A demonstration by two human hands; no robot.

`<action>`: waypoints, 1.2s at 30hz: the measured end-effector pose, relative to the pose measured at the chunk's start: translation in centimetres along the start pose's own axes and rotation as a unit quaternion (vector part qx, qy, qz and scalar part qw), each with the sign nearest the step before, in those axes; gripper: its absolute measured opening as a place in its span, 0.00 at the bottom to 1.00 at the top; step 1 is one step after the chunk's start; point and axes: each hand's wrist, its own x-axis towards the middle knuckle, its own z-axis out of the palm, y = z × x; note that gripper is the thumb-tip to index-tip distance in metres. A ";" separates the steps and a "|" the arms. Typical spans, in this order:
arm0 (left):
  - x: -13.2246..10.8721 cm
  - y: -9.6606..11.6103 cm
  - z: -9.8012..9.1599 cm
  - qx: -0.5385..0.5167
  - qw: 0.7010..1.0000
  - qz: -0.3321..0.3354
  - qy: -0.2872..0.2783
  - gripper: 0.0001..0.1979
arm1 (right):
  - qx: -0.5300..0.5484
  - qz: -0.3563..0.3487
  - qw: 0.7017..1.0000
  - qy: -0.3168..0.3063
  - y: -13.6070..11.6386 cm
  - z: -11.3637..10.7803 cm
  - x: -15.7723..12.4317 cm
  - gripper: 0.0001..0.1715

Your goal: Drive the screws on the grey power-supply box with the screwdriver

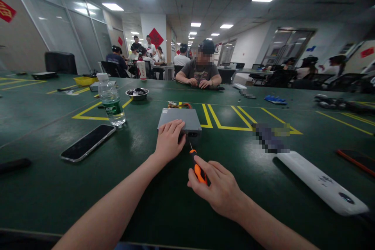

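One grey metal box, mid-desk, between the near and far edges, socket side facing your near edge. Two hands of yours: left hand laid over the box's top and near-left side, unclenched; right hand gripping one orange-and-black screwdriver, shaft aimed at the box's near face. One bundle of wires behind the box.

Left of you: one water bottle, upright; one phone, flat, closer to the near edge than the bottle. One steel bowl farther back, one yellow tray toward the far edge. Right: one white bar-shaped device slanting toward the near edge, one blue item nearer the far edge. One person sits at the far edge, both hands on the desk.

Can't tell whether the screwdriver tip touches the box; too small. Your left hand hides part of the near face; your right fingers hide some of the handle. Bowl contents unclear. Far end of the white device pixelated. Orange-edged dark slab cut off at right, black object at left. Both your forearms run out of frame; the desk's near corners aren't visible.
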 end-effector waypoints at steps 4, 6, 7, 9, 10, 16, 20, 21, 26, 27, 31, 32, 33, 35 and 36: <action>0.0 0.0 0.1 0.000 1.000 0.002 0.001 0.19 | 0.028 -0.006 0.999 -0.023 -0.1 0.0 0.0 0.11; 0.0 0.0 0.1 -0.001 1.000 0.002 0.002 0.19 | 0.026 -0.005 0.999 -0.028 -0.2 0.0 -0.1 0.14; 0.0 0.0 0.1 -0.002 1.000 0.001 0.003 0.19 | 0.019 -0.010 0.999 -0.028 -0.2 -0.1 -0.1 0.15; 0.0 0.0 0.1 -0.002 1.000 0.001 0.004 0.19 | -0.007 -0.019 1.000 -0.021 -0.1 -0.1 -0.2 0.15; 0.0 0.0 0.1 -0.002 1.000 0.001 0.004 0.19 | -0.020 -0.019 1.000 -0.014 0.0 -0.2 -0.2 0.14; 0.0 0.0 0.0 0.000 1.000 0.001 0.002 0.18 | -0.015 0.022 1.000 0.004 0.1 -0.3 0.2 0.08; 0.0 0.0 0.0 0.001 1.000 0.002 0.001 0.19 | 0.012 -0.023 1.000 -0.017 0.1 -0.1 0.1 0.14; 0.0 0.0 0.0 0.001 1.000 0.001 0.001 0.19 | 0.011 -0.034 0.999 -0.017 0.1 -0.1 0.1 0.14; 0.0 0.0 0.1 0.000 1.000 0.002 0.002 0.19 | -0.004 -0.020 0.999 0.025 0.5 0.2 0.0 0.05; 0.0 0.0 0.1 -0.001 1.000 0.002 0.002 0.19 | 0.001 -0.010 1.000 0.028 0.5 0.2 0.1 0.05; 0.0 0.0 0.1 -0.002 1.000 0.002 0.002 0.19 | 0.031 0.009 0.999 0.004 0.4 0.3 0.2 0.11; 0.0 0.0 0.1 -0.002 1.000 0.002 0.002 0.19 | 0.036 0.005 0.999 -0.004 0.3 0.2 0.2 0.11; 0.0 0.0 0.1 -0.001 1.000 0.002 0.002 0.19 | 0.038 -0.002 0.999 -0.013 0.3 0.2 0.1 0.12; 0.0 0.0 0.2 0.000 1.000 0.001 0.003 0.19 | 0.036 -0.022 0.999 -0.027 0.2 0.1 0.0 0.13; 0.0 0.0 0.2 0.001 1.000 0.001 0.003 0.19 | 0.033 -0.033 0.999 -0.028 0.3 0.1 0.0 0.14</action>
